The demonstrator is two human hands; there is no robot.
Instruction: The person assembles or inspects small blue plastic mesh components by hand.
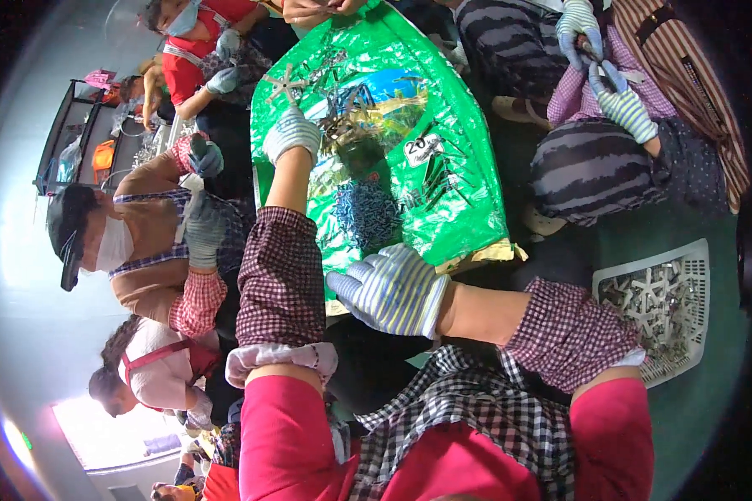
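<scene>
My left hand (292, 139), in a striped work glove, is stretched out over the far left of the table covered in green plastic sheeting (464, 196). Its fingertips are closed at the lower arm of a pale star-shaped piece (283, 84). By the table's near edge is my right hand (397, 289), gloved too, with its fingers curled together; what they hold, if anything, is hidden. Just beyond it lies a heap of small blue pieces (366, 215). Thin dark strips (444, 177) are spread to its right, and a darker heap of strips (351, 134) lies farther back.
A white plastic basket (700, 313) with several star-shaped pieces stands at the lower right. Across the table a person's bare hands (322, 8) rest near its far edge. Gloved co-workers sit on both sides, and a dark shelf (57, 134) stands at the left wall.
</scene>
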